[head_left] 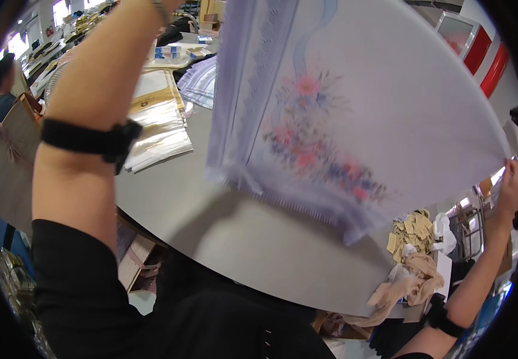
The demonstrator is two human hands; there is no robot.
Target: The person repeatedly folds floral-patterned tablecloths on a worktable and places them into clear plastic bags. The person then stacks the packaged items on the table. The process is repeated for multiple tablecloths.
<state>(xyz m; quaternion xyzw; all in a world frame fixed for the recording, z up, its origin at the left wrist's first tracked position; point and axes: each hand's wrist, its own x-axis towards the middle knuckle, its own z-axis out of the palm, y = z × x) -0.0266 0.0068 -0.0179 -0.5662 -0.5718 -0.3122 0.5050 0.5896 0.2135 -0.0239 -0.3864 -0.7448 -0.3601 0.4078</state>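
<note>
A pale lavender cloth (pixel 390 96) with printed pink and blue flowers and a lacy, ruffled border hangs raised in front of me. It is spread wide above the grey table (pixel 259 239), its lower edge slightly blurred. At the far right, my right hand (pixel 510 191) pinches the cloth's edge, pulling that side taut. My left arm reaches up across the upper left, with a black strap near the elbow. Beyond the wrist at the top edge, the left hand is cut off, so its hold on the cloth is hidden.
Clear plastic bags (pixel 160 134) lie on the table's left part, beside another lavender ruffled piece (pixel 199 81). At the right are a heap of small tan tags (pixel 413 232) and crumpled beige fabric (pixel 411 284). A person (pixel 8 90) sits far left.
</note>
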